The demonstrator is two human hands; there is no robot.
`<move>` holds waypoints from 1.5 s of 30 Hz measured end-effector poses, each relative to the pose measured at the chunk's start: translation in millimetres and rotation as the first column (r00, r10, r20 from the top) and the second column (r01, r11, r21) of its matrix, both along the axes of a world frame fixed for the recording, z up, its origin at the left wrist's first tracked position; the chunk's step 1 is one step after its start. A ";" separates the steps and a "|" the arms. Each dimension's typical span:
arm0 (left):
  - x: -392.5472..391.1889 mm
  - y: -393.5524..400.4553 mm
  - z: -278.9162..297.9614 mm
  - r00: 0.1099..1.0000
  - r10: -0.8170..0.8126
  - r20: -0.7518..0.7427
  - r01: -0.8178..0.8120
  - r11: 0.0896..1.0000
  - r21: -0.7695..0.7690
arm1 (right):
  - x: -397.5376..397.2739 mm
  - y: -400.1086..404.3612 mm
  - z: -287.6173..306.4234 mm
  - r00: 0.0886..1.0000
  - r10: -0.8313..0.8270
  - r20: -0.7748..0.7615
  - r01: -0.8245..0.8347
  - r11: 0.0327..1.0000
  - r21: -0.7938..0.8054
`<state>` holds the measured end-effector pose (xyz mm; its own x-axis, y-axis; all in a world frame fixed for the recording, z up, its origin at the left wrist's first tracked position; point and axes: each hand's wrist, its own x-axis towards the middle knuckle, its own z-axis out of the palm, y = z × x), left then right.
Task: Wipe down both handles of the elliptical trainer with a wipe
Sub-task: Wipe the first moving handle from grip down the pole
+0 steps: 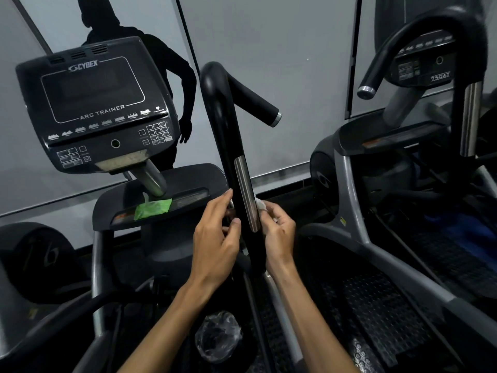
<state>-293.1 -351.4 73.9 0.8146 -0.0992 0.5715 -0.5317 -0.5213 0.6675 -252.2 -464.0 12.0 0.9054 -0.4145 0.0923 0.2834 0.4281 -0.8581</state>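
The tall black elliptical handle [228,146] with its metal strip rises almost upright between both hands, its long axis running up and away. The right hand [278,232] pinches a crumpled white wipe [261,204] against the handle's right side, right at the strip's lower end. The left hand [215,238] is just left of it, fingers loosely spread, and whether they touch it I cannot tell.

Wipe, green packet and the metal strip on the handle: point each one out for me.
wipe [261,205], head view, white bunched part above the right hand's fingers
green packet [152,208], head view, middle of its crumpled top
metal strip [246,192], head view, midway along its shiny face
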 end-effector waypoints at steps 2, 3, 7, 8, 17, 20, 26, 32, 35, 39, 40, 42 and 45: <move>0.6 2.1 0.6 1.000 -0.008 -0.006 0.008 1.000 0.001 | -2.2 -5.0 0.8 0.997 0.081 -0.002 -0.081 0.995 0.055; 1.0 3.1 0.8 1.000 -0.011 -0.004 0.011 1.000 0.005 | -3.2 -7.7 -3.2 0.993 0.116 -0.036 -0.114 0.992 0.048; 1.7 5.1 -0.6 0.999 -0.034 -0.008 0.034 0.998 0.043 | -1.9 -17.6 6.4 0.903 0.405 -0.145 -0.376 0.907 0.191; 1.1 5.5 -1.3 0.999 -0.045 -0.018 0.046 0.998 0.045 | -0.5 -20.0 14.0 0.876 0.464 -0.128 -0.421 0.868 0.265; -7.7 31.7 -19.5 0.983 -0.060 -0.174 0.077 0.993 0.088 | -3.8 -18.1 5.6 0.814 0.541 -0.214 -0.531 0.841 0.107; -10.1 38.4 -24.6 0.978 -0.057 -0.202 0.085 0.987 0.133 | -10.9 -19.3 -4.4 0.891 0.435 -0.131 -0.417 0.898 0.142; -13.8 18.3 -16.9 0.981 -0.091 -0.170 0.110 0.988 0.110 | -16.8 -17.4 10.1 0.995 0.089 -0.049 -0.091 0.995 -0.050; -10.1 6.9 -12.6 0.995 -0.030 -0.094 0.036 0.998 0.060 | -38.6 4.6 20.2 0.970 -0.162 0.178 0.221 0.896 -0.386; -11.2 8.5 -14.9 0.994 -0.042 -0.101 0.048 0.997 0.065 | -39.3 6.6 10.4 0.959 -0.251 0.135 0.284 0.876 -0.391; -11.5 7.3 -13.7 0.995 -0.037 -0.094 0.042 0.997 0.057 | -39.0 17.2 20.6 0.932 -0.330 0.148 0.361 0.839 -0.407; -12.3 7.0 -12.7 0.995 -0.041 -0.090 0.045 0.998 0.040 | -41.9 20.0 23.8 0.928 -0.324 0.185 0.373 0.830 -0.415; -14.3 7.3 -8.8 0.994 -0.054 -0.090 0.052 0.998 -0.031 | -49.1 24.7 30.1 0.929 -0.295 0.225 0.363 0.848 -0.387; -16.4 8.5 1.6 0.973 -0.139 -0.183 0.093 0.966 -0.241 | -59.5 32.3 37.6 0.947 -0.233 0.220 0.294 0.903 -0.314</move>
<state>-309.4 -343.0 75.5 0.9038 -0.0849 0.4193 -0.4254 -0.2844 0.8592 -311.7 -431.6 49.6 0.7241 -0.5514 0.4143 0.5023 0.0100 -0.8646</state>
